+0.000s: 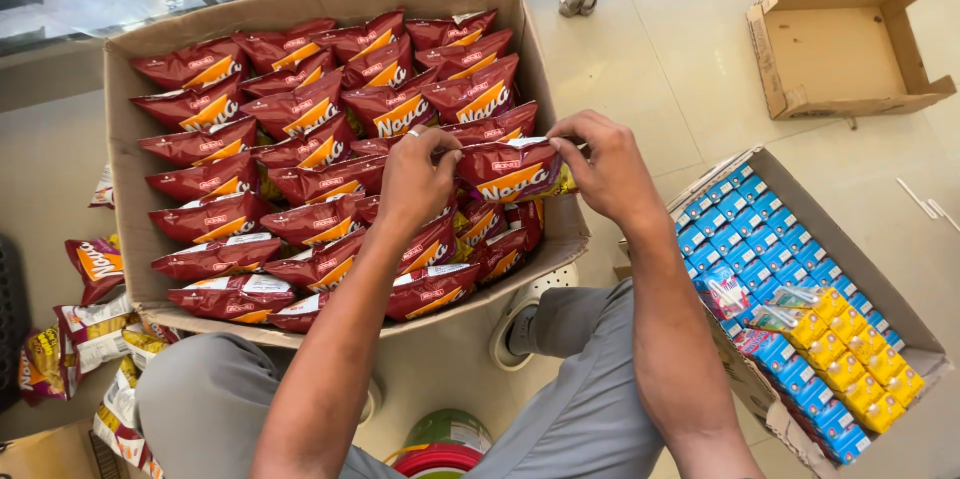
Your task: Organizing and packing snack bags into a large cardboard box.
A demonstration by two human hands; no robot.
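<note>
While left hand (418, 179) and right hand (610, 167) pinch red snack packet (512, 171) at 9 and 3 o'clock, fingers closed, cardboard box (125, 149) below; blue cartons (770, 229), probably juice, at 4 o'clock.

Dark red snack packets (300, 154) with orange-yellow stripe and white ends fill brown cardboard box (125, 139). At 4 o'clock, blue cartons (760, 224) and yellow cartons (850, 349). Grey trousers (590, 389). Pale tiled floor (680, 49).
</note>
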